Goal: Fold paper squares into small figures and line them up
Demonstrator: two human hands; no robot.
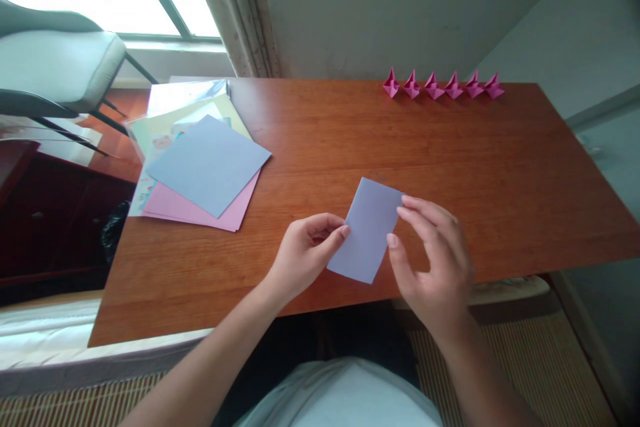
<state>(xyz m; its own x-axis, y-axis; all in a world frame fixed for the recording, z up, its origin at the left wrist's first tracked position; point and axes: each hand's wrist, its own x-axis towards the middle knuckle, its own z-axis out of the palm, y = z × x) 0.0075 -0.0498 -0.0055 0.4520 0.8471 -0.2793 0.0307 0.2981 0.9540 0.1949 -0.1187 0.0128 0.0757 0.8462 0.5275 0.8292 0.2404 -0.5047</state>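
A pale blue-violet sheet of paper (367,230), narrow and apparently folded, is held just over the front part of the table. My left hand (313,250) pinches its left edge between thumb and fingers. On the other side, my right hand (433,257) has its fingers apart, the fingertips at the upper right corner and the thumb by the right edge. Whether the right fingertips press on the paper or only rest against it is hard to see.
A larger blue sheet (210,163) lies over pink sheets (193,207) and printed packaging (150,193) at the table's left. Several pink folded-paper figures (433,87) stand in a row along the back edge of the wooden table (320,127). A chair (60,67) stands beyond the left side.
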